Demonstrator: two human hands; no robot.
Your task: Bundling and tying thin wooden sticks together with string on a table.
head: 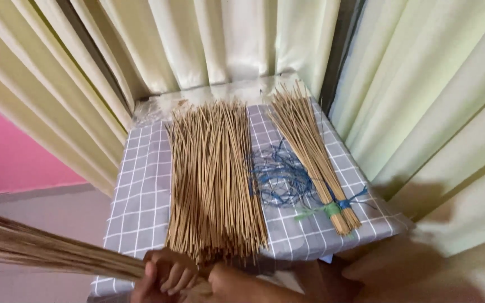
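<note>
A wide pile of thin tan sticks [215, 179] lies lengthwise on a small table under a grey checked cloth [141, 196]. To its right lies a tied stick bundle [310, 157], bound near its near end with green and blue string. Loose blue strings [279, 179] lie between the two. At the bottom edge, my left hand [166, 275] grips a bunch of sticks [46, 249] that stretches off to the left, blurred. My right hand [234, 283] is pressed against the same bunch right beside the left hand, fingers hidden.
Cream curtains [225, 39] hang behind and on both sides of the table. A pink wall [12, 151] shows at the left, above a grey floor. The cloth hangs over the table's front edge.
</note>
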